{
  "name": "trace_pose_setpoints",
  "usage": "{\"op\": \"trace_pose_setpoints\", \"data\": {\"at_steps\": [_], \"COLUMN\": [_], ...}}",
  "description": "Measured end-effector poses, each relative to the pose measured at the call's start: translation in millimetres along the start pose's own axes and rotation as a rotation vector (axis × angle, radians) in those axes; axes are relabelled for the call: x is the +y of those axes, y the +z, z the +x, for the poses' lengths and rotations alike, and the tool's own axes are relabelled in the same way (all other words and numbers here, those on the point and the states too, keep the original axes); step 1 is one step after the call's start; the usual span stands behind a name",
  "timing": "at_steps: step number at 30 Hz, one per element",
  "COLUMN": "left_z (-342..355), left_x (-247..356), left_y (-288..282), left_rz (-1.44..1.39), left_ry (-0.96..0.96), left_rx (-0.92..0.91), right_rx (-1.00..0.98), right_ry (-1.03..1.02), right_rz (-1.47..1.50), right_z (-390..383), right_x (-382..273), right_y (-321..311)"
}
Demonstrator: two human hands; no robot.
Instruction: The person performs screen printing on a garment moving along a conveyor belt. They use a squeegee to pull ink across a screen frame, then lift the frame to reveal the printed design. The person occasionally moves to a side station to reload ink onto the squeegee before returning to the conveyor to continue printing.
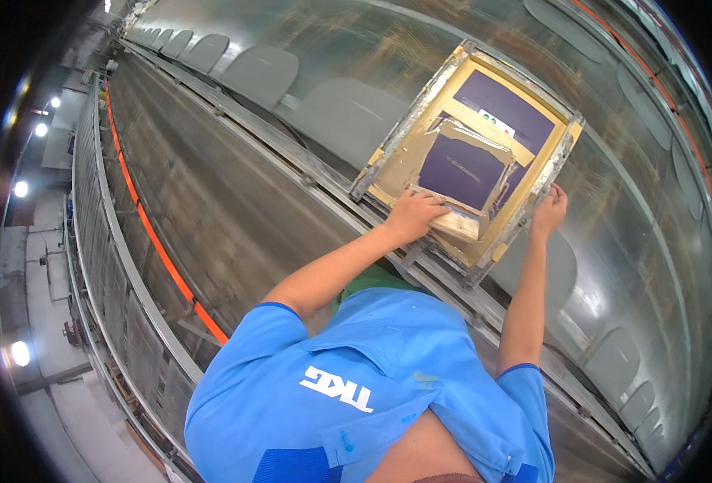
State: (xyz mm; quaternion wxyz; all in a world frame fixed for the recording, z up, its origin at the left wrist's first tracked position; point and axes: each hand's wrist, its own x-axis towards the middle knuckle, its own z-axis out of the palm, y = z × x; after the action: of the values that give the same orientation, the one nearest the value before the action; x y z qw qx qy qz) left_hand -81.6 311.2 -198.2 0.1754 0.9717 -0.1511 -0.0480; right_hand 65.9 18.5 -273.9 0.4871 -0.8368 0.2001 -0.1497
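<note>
A screen printing frame (566, 138), its worn rim patched with tan tape, rests at a slant on the long table. Inside it is a dark purple mesh (462, 171), bordered by tape and brownish smears. My left hand (415, 216) is closed over one end of a pale, flat-edged squeegee (458, 222) low in the frame; its blade is hidden. At the frame's right edge, my right hand (548, 211) has its fingers curled around the rim. Under the frame lies part of a grey cut fabric panel (348, 117).
More grey panels (261, 74) lie in a row along the shiny table (614, 209), on both sides of the frame. A metal rail (291, 167) runs along its near edge. Behind me on the left, another long table carries an orange strip (155, 241).
</note>
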Motion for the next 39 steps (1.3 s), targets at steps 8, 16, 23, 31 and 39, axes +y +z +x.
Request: {"op": "trace_pose_setpoints", "data": {"at_steps": [8, 16, 23, 31, 39], "left_z": [47.5, 4.7, 87.5, 263.0, 128.3], "left_x": [7.6, -5.7, -4.7, -23.9, 22.3], "left_y": [-24.4, -31.6, 15.8, -25.2, 8.6], "left_rz": [0.027, 0.070, 0.174, 0.022, 0.066], "left_ry": [0.025, 0.180, 0.218, -0.032, 0.175], "left_rx": [-0.021, 0.121, 0.160, -0.107, 0.127], "right_rx": [-0.013, 0.010, 0.066, 0.030, 0.023], "right_ry": [-0.008, 0.022, -0.062, 0.005, 0.075], "right_rz": [0.058, -0.028, -0.070, 0.025, -0.018], "right_z": [35.9, 30.6, 68.9, 85.9, 86.3], "right_x": [-35.1, -31.3, 13.7, 10.4, 2.6], "right_y": [-11.7, -10.9, -6.5, 16.2, -19.2]}}
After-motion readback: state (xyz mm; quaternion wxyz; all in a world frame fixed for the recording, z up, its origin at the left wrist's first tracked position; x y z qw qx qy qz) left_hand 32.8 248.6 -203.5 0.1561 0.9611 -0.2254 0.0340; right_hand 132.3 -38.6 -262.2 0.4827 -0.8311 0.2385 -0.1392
